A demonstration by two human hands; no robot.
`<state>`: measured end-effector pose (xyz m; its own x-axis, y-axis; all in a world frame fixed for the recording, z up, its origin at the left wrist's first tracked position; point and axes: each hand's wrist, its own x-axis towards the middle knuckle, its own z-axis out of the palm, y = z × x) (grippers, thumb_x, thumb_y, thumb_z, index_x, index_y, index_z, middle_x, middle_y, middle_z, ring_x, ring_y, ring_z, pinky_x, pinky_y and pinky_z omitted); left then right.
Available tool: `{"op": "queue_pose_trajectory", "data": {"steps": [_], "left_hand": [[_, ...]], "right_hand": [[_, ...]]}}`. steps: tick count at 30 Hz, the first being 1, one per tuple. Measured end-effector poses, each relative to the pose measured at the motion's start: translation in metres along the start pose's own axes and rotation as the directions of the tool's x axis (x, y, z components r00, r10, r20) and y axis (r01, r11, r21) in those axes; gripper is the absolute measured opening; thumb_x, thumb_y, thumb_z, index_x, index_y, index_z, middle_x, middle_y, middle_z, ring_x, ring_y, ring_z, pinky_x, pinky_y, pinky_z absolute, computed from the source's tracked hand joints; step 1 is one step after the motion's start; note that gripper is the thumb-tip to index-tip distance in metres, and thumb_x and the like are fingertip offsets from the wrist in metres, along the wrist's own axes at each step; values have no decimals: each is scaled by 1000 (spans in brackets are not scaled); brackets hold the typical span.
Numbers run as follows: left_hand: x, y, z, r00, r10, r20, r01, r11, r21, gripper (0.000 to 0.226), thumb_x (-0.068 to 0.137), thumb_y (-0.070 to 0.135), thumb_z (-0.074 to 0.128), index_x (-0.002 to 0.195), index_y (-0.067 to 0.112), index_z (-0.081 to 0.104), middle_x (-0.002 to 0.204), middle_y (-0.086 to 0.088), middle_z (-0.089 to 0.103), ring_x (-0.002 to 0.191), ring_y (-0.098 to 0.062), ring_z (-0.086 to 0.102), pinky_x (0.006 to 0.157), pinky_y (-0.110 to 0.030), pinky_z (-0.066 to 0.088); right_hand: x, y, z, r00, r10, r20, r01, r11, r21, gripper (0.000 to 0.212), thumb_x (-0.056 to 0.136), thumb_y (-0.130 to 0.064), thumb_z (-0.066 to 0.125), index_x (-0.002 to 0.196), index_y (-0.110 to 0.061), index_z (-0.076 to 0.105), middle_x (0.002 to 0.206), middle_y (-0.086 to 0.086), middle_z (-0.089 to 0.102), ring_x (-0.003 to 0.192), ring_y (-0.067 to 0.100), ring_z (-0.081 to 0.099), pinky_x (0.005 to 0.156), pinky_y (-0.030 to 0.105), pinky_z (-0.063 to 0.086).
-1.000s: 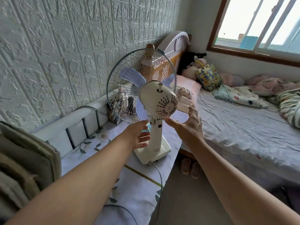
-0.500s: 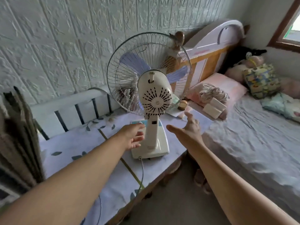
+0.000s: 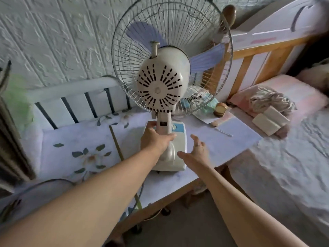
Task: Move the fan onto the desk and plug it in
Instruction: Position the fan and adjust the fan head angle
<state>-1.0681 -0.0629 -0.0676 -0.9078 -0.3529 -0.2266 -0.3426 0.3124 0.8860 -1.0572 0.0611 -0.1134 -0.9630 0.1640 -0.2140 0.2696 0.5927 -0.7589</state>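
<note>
A cream table fan (image 3: 161, 88) with pale purple blades and a wire cage stands upright on a desk (image 3: 231, 138) covered by a white flowered cloth. Its back faces me. My left hand (image 3: 154, 138) is wrapped around the fan's neck just above the base. My right hand (image 3: 197, 152) hovers open beside the base's right edge, fingers spread, not touching it. The fan's cord (image 3: 140, 191) drops from the back of the base over the desk's front edge; its plug is out of sight.
A white slatted rail (image 3: 74, 102) runs behind the desk along the textured wall. Small round items (image 3: 220, 109) and papers lie right of the fan. A bed (image 3: 284, 157) with a wooden headboard adjoins the desk on the right. Dark folded things (image 3: 10, 139) stand at far left.
My view has come closer and tilted down. My left hand has gone from resting beside the fan's neck to gripping it. My right hand has dropped lower, toward the base.
</note>
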Motion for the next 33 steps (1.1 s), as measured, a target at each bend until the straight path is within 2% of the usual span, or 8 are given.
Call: {"op": "queue_pose_trajectory", "data": {"steps": [4, 9, 17, 19, 22, 25, 29, 33], "left_hand": [[6, -6, 12, 984, 114, -136, -101, 990, 94, 48, 67, 35, 79, 107, 23, 54, 109, 0, 70, 98, -24, 65, 73, -24, 41], [6, -8, 9, 970, 189, -150, -162, 971, 178, 45, 69, 34, 77, 107, 22, 56, 109, -1, 69, 100, -28, 65, 81, -32, 50], [15, -13, -18, 970, 241, 16, -240, 955, 174, 50, 67, 28, 77, 113, 22, 58, 112, -1, 69, 102, -26, 64, 92, -39, 52], [21, -15, -28, 963, 253, 91, -265, 948, 176, 52, 65, 27, 79, 113, 23, 59, 113, 0, 69, 102, -24, 64, 93, -40, 52], [34, -18, -45, 935, 273, 228, -312, 937, 159, 50, 64, 22, 80, 109, 23, 59, 108, 1, 69, 97, -20, 63, 86, -32, 49], [47, -17, -59, 885, 265, 383, -339, 931, 138, 49, 64, 15, 80, 107, 23, 57, 109, -1, 68, 101, -22, 63, 89, -34, 49], [67, -8, -75, 796, 246, 554, -375, 917, 132, 42, 66, 5, 79, 98, 23, 58, 97, 4, 65, 100, -20, 62, 86, -31, 47], [78, -1, -82, 734, 198, 650, -353, 928, 116, 44, 68, 0, 77, 99, 23, 55, 91, 10, 62, 91, -11, 58, 76, -22, 47]], "right_hand": [[18, 16, 18, 998, 22, 51, -22, 1000, -5, 71, 79, -11, 58, 142, -28, 29, 129, 12, 48, 113, 26, 50, 89, 39, 52], [28, 24, 27, 997, 46, 62, -46, 999, 11, 69, 80, -6, 53, 141, -30, 32, 127, 10, 53, 104, 25, 57, 75, 34, 57], [20, 24, 38, 985, 113, 128, -126, 987, 101, 78, 80, -11, 61, 145, -29, 22, 124, 9, 51, 98, 22, 53, 60, 24, 50], [13, 21, 46, 984, 132, 123, -149, 978, 146, 81, 78, -11, 63, 144, -29, 20, 113, 2, 48, 92, 20, 53, 48, 19, 45], [0, 17, 60, 979, 186, 87, -201, 954, 224, 86, 75, -10, 66, 143, -29, 19, 98, -5, 44, 83, 16, 51, 44, 19, 41], [-13, 10, 75, 964, 260, 48, -263, 922, 285, 91, 75, -12, 69, 144, -29, 12, 106, -1, 47, 87, 16, 47, 50, 21, 43], [-27, -7, 98, 935, 356, 10, -343, 892, 296, 106, 76, -28, 69, 147, -28, -11, 128, 12, 45, 106, 27, 51, 88, 41, 49], [-33, -20, 116, 909, 414, -47, -372, 857, 356, 110, 78, -28, 69, 147, -24, -16, 136, 20, 40, 119, 35, 47, 98, 43, 43]]}}
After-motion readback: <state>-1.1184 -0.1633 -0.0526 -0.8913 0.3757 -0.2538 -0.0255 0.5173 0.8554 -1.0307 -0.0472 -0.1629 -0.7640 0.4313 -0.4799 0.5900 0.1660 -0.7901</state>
